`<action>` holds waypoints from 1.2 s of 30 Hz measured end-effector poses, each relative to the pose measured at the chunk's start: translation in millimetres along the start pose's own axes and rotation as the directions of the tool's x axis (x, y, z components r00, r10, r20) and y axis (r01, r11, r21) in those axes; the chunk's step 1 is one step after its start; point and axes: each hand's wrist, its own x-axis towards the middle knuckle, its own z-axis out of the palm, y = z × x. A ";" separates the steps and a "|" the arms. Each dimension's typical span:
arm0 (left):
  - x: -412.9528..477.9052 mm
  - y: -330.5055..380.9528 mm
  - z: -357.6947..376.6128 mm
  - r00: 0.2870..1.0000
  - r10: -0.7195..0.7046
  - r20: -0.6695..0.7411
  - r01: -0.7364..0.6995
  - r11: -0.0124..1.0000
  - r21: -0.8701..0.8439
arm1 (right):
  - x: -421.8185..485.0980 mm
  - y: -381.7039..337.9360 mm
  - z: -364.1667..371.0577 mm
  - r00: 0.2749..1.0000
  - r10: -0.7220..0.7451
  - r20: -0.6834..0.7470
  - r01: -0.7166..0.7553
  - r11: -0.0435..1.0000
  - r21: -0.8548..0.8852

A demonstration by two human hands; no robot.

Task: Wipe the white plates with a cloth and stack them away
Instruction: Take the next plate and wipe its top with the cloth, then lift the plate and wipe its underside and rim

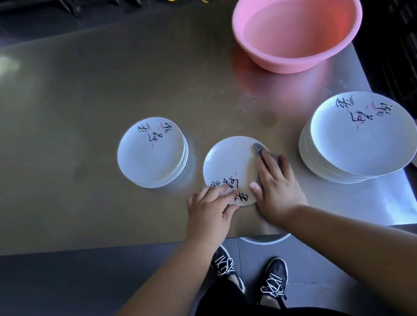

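Steel tabletop fills most of the view. Pink basin sits at the far R corner, upright, mouth up. Right stack of white plates is by the R edge, well apart from the basin. Left stack, shorter, is left of centre. On both stacks, face-up top plates carry black brush-script chars w/ pink strokes on the far-R part of the face; can't read them.

Single plate lies flat and face up between the two stacks, near the tabletop's front edge, touching neither. Round, so no long axis. Same script, but at the near edge and turned the opposite way to the stacks' print.

Right hand is flat, palm down, fingers straight, pressing the cloth on the plate's R side. Left hand grips the plate's near-L rim, fingers bent over the top and thumb at the edge. Grey cloth is mostly hidden; a bit shows past the R fingertips.
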 end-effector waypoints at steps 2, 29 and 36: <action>4.3 -0.4 4.0 1.000 -0.021 0.001 0.021 1.000 -0.014 | 2.4 0.1 3.7 0.998 -0.025 -0.054 0.023 0.999 -0.022; 92.1 -16.8 -70.3 0.784 -0.315 0.535 0.254 0.949 0.186 | 47.8 -37.9 -84.9 0.777 0.527 0.343 -0.488 0.850 -0.200; 108.4 -8.6 -96.4 0.719 -0.343 0.605 0.371 0.925 0.083 | 43.0 -33.3 -85.8 0.776 0.544 0.318 -0.582 0.812 0.032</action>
